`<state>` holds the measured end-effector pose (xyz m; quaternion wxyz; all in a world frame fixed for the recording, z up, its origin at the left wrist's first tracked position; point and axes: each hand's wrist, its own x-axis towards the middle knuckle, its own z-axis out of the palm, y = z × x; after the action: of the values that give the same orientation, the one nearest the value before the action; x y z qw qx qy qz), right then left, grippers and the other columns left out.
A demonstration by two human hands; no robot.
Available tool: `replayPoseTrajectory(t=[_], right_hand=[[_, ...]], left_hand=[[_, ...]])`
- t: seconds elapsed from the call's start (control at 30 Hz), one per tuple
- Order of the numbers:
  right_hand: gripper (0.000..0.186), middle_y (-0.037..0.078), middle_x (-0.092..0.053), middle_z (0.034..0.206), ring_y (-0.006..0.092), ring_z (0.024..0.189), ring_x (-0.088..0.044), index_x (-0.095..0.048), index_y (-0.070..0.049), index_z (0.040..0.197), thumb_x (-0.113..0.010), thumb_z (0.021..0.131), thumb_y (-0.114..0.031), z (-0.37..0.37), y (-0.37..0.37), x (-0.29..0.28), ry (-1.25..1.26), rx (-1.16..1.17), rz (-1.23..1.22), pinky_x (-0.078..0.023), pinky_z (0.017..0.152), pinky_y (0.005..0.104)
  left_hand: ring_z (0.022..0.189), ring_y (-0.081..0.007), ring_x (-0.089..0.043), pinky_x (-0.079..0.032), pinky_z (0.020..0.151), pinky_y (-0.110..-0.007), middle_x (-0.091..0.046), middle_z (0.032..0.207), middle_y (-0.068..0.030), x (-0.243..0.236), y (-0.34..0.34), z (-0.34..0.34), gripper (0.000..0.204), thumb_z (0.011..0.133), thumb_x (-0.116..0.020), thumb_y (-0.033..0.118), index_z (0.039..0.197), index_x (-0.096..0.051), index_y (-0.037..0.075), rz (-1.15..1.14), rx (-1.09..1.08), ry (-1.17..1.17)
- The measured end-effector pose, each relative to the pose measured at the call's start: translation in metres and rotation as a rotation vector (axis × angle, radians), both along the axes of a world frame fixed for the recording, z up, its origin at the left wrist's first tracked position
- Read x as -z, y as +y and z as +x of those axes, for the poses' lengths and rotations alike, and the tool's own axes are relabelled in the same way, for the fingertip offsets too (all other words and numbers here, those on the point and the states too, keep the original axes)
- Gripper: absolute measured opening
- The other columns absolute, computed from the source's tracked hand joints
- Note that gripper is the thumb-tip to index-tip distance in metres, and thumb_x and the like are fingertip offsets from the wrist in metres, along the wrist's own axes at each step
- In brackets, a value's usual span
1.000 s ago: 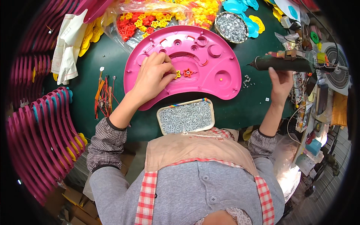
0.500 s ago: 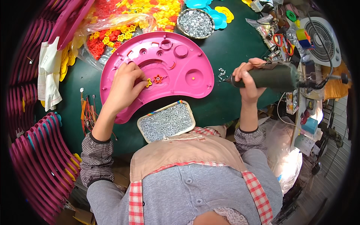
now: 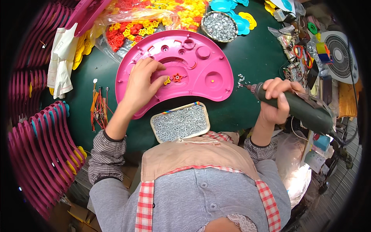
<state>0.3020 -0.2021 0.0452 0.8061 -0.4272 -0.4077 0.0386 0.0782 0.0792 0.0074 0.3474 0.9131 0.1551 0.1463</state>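
A pink curved plastic panel (image 3: 203, 81) lies in front of me, with a red star (image 3: 177, 77) and a yellow star (image 3: 167, 80) in its middle recess. My left hand (image 3: 146, 81) rests over the panel's left half, fingers curved and apart, thumb near the yellow star. My right hand (image 3: 275, 102) grips a dark cylindrical electric screwdriver (image 3: 309, 114) to the right of the panel. Its bit points left at a small scatter of screws (image 3: 240, 79) on the green table (image 3: 253, 58).
Behind the panel are bagged red and yellow stars (image 3: 147, 19) and a bowl (image 3: 219, 27) of metal pieces. Closer sits a washer tray (image 3: 179, 121). Pink stacked parts (image 3: 40, 158) and wire bundles (image 3: 101, 106) stand left; a fan (image 3: 340, 56) and clutter stand right.
My right hand has come down with the screwdriver, whose bit now angles toward the loose screws. My left thumb and index finger have parted a little beside the yellow star. The view has shifted slightly.
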Motion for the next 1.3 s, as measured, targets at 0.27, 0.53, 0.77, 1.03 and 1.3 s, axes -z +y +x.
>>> replayPoseTrajectory(t=[0.27, 0.53, 0.77, 1.03, 1.3], right_hand=[[0.052, 0.008, -0.058, 0.078, 0.0194, 0.063, -0.056, -0.047, -0.011, 0.140, -0.063, 0.090, -0.009, -0.041, 0.046, -0.020, 0.124, -0.228, 0.046, -0.053, 0.069, 0.0420], [0.053, 0.006, -0.059, 0.080, 0.0187, 0.063, -0.058, -0.048, -0.012, 0.141, -0.060, 0.090, -0.009, -0.047, 0.053, -0.023, 0.174, -0.355, 0.068, -0.052, 0.072, 0.0416], [0.054, 0.005, -0.060, 0.081, 0.0179, 0.062, -0.058, -0.048, -0.013, 0.141, -0.061, 0.089, -0.008, -0.050, 0.052, -0.028, 0.187, -0.411, 0.102, -0.052, 0.072, 0.0414], [0.051, 0.004, -0.060, 0.080, 0.0177, 0.062, -0.058, -0.048, -0.014, 0.138, -0.063, 0.089, -0.008, -0.060, 0.050, -0.035, 0.226, -0.414, 0.085, -0.052, 0.072, 0.0400], [0.052, 0.002, -0.057, 0.081, 0.0136, 0.063, -0.055, -0.049, -0.012, 0.141, -0.058, 0.090, -0.012, -0.062, 0.047, -0.039, 0.143, -0.383, 0.054, -0.049, 0.070, 0.0357]], left_hand=[[0.098, -0.0270, -0.063, -0.048, 0.087, -0.040, -0.068, 0.107, -0.0100, -0.008, -0.075, 0.028, 0.047, 0.083, -0.086, 0.018, 0.124, -0.069, 0.005, -0.145, 0.179, -0.135], [0.074, -0.0194, -0.067, -0.053, 0.067, -0.032, -0.067, 0.084, -0.0096, 0.002, -0.079, 0.028, 0.010, 0.093, -0.078, 0.005, 0.099, -0.072, 0.000, -0.499, 0.192, -0.256], [0.065, -0.0201, -0.065, -0.049, 0.058, -0.033, -0.066, 0.074, -0.0074, 0.007, -0.077, 0.018, 0.015, 0.085, -0.085, 0.006, 0.091, -0.073, 0.001, -0.356, 0.143, -0.334], [0.063, -0.0221, -0.063, -0.047, 0.057, -0.035, -0.067, 0.076, -0.0068, 0.004, -0.082, 0.018, 0.016, 0.079, -0.088, 0.007, 0.090, -0.077, 0.005, -0.326, 0.180, -0.471], [0.061, -0.0230, -0.062, -0.046, 0.055, -0.034, -0.066, 0.074, -0.0077, 0.001, -0.090, 0.017, 0.022, 0.073, -0.091, 0.006, 0.088, -0.075, 0.004, -0.128, 0.134, -0.508]])
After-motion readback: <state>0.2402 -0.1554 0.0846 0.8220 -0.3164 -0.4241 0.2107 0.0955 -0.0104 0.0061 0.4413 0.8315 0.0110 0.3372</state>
